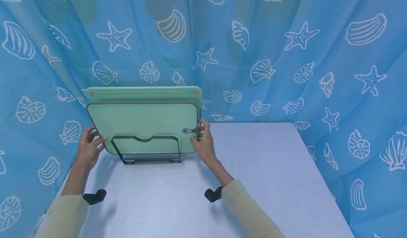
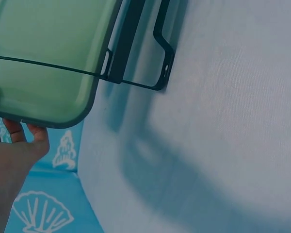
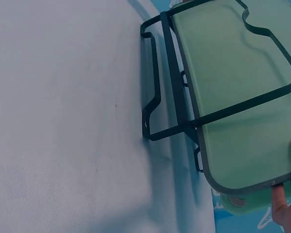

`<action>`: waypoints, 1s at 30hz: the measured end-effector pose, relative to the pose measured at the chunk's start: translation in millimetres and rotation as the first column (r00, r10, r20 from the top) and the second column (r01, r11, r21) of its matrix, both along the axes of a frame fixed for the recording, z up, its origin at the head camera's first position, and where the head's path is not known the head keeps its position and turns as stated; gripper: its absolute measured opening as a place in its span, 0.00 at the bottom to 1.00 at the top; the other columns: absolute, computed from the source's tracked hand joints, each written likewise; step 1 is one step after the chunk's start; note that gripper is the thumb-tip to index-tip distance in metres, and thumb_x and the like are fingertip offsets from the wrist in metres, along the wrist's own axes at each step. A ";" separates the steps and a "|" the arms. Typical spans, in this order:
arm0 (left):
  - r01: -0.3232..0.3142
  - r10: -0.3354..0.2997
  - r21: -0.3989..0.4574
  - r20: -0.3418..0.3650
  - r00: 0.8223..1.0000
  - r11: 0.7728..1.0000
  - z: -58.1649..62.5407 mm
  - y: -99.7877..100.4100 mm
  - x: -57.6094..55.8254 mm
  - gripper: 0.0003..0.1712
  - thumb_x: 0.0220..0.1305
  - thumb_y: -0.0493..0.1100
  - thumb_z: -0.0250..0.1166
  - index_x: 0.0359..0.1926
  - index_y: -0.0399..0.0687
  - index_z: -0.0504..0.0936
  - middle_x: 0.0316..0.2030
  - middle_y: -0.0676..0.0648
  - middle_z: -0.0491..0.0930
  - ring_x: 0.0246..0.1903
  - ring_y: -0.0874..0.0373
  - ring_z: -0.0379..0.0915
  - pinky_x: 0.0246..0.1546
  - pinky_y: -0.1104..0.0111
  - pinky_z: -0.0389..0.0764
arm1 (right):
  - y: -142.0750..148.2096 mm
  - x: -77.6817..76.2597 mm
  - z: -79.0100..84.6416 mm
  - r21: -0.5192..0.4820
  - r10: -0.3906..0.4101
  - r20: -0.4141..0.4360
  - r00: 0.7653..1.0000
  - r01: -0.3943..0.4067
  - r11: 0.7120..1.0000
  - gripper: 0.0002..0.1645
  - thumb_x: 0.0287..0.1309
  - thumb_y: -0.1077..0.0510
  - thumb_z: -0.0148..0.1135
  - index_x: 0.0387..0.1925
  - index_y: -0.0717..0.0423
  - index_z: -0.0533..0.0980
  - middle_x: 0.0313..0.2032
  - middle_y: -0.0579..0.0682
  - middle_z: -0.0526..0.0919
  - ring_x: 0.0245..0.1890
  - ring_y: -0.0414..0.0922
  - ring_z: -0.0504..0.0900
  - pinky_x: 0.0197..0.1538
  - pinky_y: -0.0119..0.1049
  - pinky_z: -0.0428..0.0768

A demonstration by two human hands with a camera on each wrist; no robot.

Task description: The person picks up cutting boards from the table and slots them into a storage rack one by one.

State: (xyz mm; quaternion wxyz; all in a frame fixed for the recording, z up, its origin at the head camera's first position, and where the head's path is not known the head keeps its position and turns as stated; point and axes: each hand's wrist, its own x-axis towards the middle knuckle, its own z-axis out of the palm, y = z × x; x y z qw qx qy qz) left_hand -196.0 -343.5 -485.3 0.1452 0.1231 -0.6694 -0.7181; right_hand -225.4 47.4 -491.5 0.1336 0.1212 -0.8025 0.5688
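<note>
A green cutting board (image 1: 143,121) with a dark grey rim stands on its long edge in a black wire rack (image 1: 149,159), behind the rack's front loop. My left hand (image 1: 89,149) grips its left edge, thumb on the front face and fingers behind. On the opposite edge my right hand (image 1: 205,144) holds it the same way, beside a small oval hole. Behind it rises a second green board (image 1: 143,91), mostly hidden, with pinkish corner pads. In the right wrist view the front board (image 3: 233,160) sits within the rack's wire (image 3: 247,104).
The rack stands on a white-covered table (image 1: 264,167), toward its back left. A blue curtain (image 1: 254,54) with white shells and starfish hangs behind and on both sides. Black wrist mounts (image 1: 213,194) stick out near both sleeves.
</note>
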 end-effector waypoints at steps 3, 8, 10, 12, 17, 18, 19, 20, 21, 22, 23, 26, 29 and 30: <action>-0.012 0.014 -0.062 0.045 0.999 0.998 2.0 0.5 0.3 0.29 0.68 0.30 0.61 0.60 0.65 0.71 0.47 0.54 0.68 0.45 0.62 0.70 0.45 0.69 0.74 | 0.0 -1.1 -1.1 0.008 -0.004 0.013 1.000 0.004 1.000 0.41 0.60 0.68 0.64 0.68 0.49 0.56 0.44 0.56 0.74 0.36 0.49 0.77 0.36 0.40 0.79; 0.003 0.020 -0.177 0.129 0.991 0.984 11.4 3.4 0.8 0.30 0.69 0.31 0.60 0.65 0.62 0.68 0.46 0.56 0.66 0.45 0.65 0.68 0.48 0.73 0.73 | 4.2 -0.6 0.2 0.032 0.001 0.013 1.000 -0.001 1.000 0.37 0.63 0.67 0.61 0.69 0.49 0.56 0.46 0.56 0.75 0.39 0.48 0.78 0.42 0.41 0.80; 0.023 0.012 -0.232 0.149 0.989 0.972 15.1 3.6 0.8 0.32 0.69 0.32 0.60 0.70 0.54 0.64 0.46 0.57 0.66 0.44 0.67 0.68 0.45 0.77 0.75 | 7.5 0.6 2.2 0.046 0.013 0.009 1.000 -0.014 0.999 0.35 0.65 0.66 0.59 0.69 0.50 0.57 0.47 0.57 0.76 0.42 0.48 0.78 0.45 0.41 0.80; 0.039 0.016 -0.321 0.168 0.986 0.946 18.5 3.8 1.0 0.34 0.70 0.35 0.61 0.73 0.46 0.60 0.47 0.55 0.67 0.43 0.69 0.67 0.42 0.80 0.75 | 12.0 1.9 5.0 0.064 0.025 0.016 1.000 -0.025 0.998 0.33 0.66 0.66 0.59 0.68 0.52 0.59 0.49 0.56 0.76 0.45 0.47 0.78 0.48 0.40 0.80; 0.043 0.038 -0.525 0.143 0.989 0.850 31.6 6.1 6.0 0.35 0.71 0.36 0.58 0.73 0.33 0.56 0.54 0.39 0.70 0.47 0.60 0.69 0.44 0.74 0.74 | 31.5 4.7 15.6 0.181 0.065 0.004 0.998 -0.065 0.981 0.30 0.66 0.65 0.60 0.67 0.54 0.66 0.55 0.53 0.77 0.52 0.49 0.79 0.53 0.40 0.80; 0.035 0.044 -0.555 0.129 0.991 0.831 35.9 6.9 8.0 0.34 0.71 0.36 0.57 0.73 0.33 0.56 0.56 0.35 0.70 0.49 0.54 0.70 0.47 0.68 0.75 | 36.7 5.3 17.6 0.216 0.075 -0.003 0.997 -0.073 0.974 0.28 0.66 0.65 0.59 0.67 0.55 0.68 0.57 0.53 0.76 0.54 0.50 0.78 0.54 0.42 0.79; 0.025 0.052 -0.585 0.115 0.992 0.811 40.3 7.5 10.0 0.34 0.71 0.35 0.56 0.73 0.33 0.56 0.58 0.32 0.69 0.52 0.48 0.70 0.49 0.62 0.76 | 42.3 6.1 20.2 0.259 0.084 -0.009 0.996 -0.079 0.963 0.27 0.67 0.64 0.59 0.66 0.55 0.69 0.59 0.52 0.76 0.55 0.51 0.77 0.55 0.43 0.79; 0.014 0.062 -0.614 0.102 0.993 0.789 45.3 7.9 11.9 0.34 0.70 0.34 0.55 0.73 0.32 0.56 0.61 0.29 0.67 0.56 0.41 0.69 0.52 0.56 0.75 | 48.1 6.6 22.0 0.301 0.088 -0.013 0.996 -0.080 0.950 0.25 0.67 0.64 0.59 0.65 0.55 0.71 0.60 0.52 0.75 0.58 0.51 0.76 0.57 0.44 0.77; -0.004 0.079 -0.635 0.090 0.993 0.772 50.8 8.3 13.6 0.34 0.70 0.32 0.54 0.73 0.32 0.56 0.62 0.27 0.67 0.59 0.34 0.66 0.54 0.49 0.73 | 54.1 7.4 24.0 0.340 0.093 -0.016 0.996 -0.082 0.937 0.24 0.68 0.63 0.59 0.64 0.55 0.72 0.61 0.52 0.75 0.60 0.51 0.75 0.59 0.45 0.76; -0.023 0.098 -0.662 0.076 0.992 0.750 56.3 8.2 15.6 0.34 0.69 0.32 0.53 0.73 0.32 0.56 0.62 0.26 0.66 0.60 0.31 0.64 0.56 0.44 0.71 | 60.1 8.5 26.6 0.378 0.095 -0.014 0.995 -0.082 0.922 0.23 0.69 0.62 0.59 0.63 0.55 0.73 0.62 0.51 0.74 0.62 0.50 0.73 0.61 0.47 0.74; -0.045 0.116 -0.688 0.057 0.992 0.725 61.9 8.1 17.4 0.33 0.69 0.32 0.53 0.73 0.32 0.56 0.62 0.25 0.66 0.62 0.29 0.63 0.58 0.41 0.69 | 66.2 9.4 28.8 0.412 0.094 -0.016 0.995 -0.079 0.908 0.22 0.69 0.61 0.58 0.63 0.55 0.74 0.63 0.51 0.74 0.63 0.50 0.71 0.63 0.48 0.72; -0.081 0.160 -0.752 0.033 0.987 0.654 79.4 9.4 23.6 0.33 0.70 0.33 0.52 0.73 0.31 0.57 0.65 0.25 0.64 0.65 0.29 0.59 0.63 0.40 0.63 | 85.3 12.4 35.6 0.486 0.084 -0.023 0.996 -0.062 0.872 0.19 0.71 0.58 0.58 0.61 0.53 0.76 0.65 0.52 0.73 0.67 0.50 0.67 0.67 0.50 0.66; -0.068 0.149 -0.798 0.028 0.989 0.599 95.7 14.8 30.0 0.32 0.72 0.36 0.51 0.74 0.32 0.56 0.68 0.26 0.59 0.69 0.30 0.53 0.67 0.40 0.57 | 103.6 15.0 43.2 0.524 0.081 -0.037 0.996 -0.050 0.851 0.19 0.72 0.56 0.57 0.61 0.53 0.76 0.66 0.53 0.72 0.68 0.53 0.66 0.67 0.53 0.66; -0.054 0.134 -0.812 0.030 0.991 0.581 101.3 18.1 32.4 0.32 0.73 0.37 0.51 0.74 0.32 0.55 0.69 0.26 0.58 0.70 0.31 0.50 0.67 0.40 0.55 | 109.3 15.7 46.1 0.533 0.082 -0.045 0.996 -0.045 0.845 0.20 0.72 0.55 0.56 0.61 0.53 0.76 0.66 0.54 0.71 0.67 0.54 0.66 0.67 0.54 0.66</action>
